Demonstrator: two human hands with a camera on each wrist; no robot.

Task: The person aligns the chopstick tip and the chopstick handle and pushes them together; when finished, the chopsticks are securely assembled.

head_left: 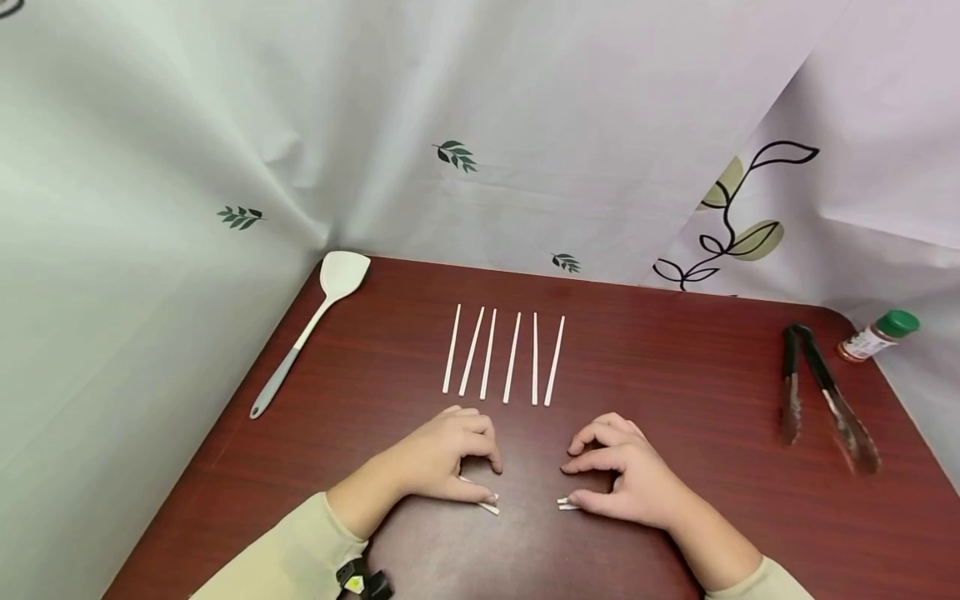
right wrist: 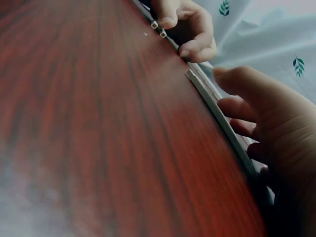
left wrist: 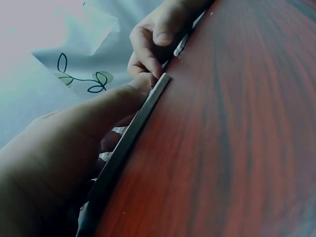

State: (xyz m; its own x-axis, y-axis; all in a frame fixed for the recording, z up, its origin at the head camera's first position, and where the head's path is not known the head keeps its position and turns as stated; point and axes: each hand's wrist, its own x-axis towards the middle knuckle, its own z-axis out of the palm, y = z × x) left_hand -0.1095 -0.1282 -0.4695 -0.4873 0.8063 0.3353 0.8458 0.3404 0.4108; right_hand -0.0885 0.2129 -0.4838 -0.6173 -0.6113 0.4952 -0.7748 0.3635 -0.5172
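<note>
Several white chopsticks (head_left: 488, 354) lie side by side in a loose row beyond both hands in the head view. My left hand (head_left: 453, 454) rests low over two more chopsticks (head_left: 491, 509), whose ends poke out past the thumb. Its thumb and index finger stand apart. Opposite it, my right hand (head_left: 630, 471) arches in the same way over another pair of chopsticks (head_left: 564, 506), mostly hidden under the thumb and palm. In the right wrist view, a chopstick (right wrist: 217, 108) runs along the tabletop beside the loosely bent fingers. The left wrist view shows a chopstick (left wrist: 133, 131) beside the left thumb.
On the dark red table (head_left: 660, 367), a white spatula with a grey handle (head_left: 300, 333) lies at the far left. Black-handled metal tongs (head_left: 825, 379) spread at the right, beside a green-capped spice jar (head_left: 873, 337). A leaf-patterned curtain (head_left: 525, 150) hangs behind the table.
</note>
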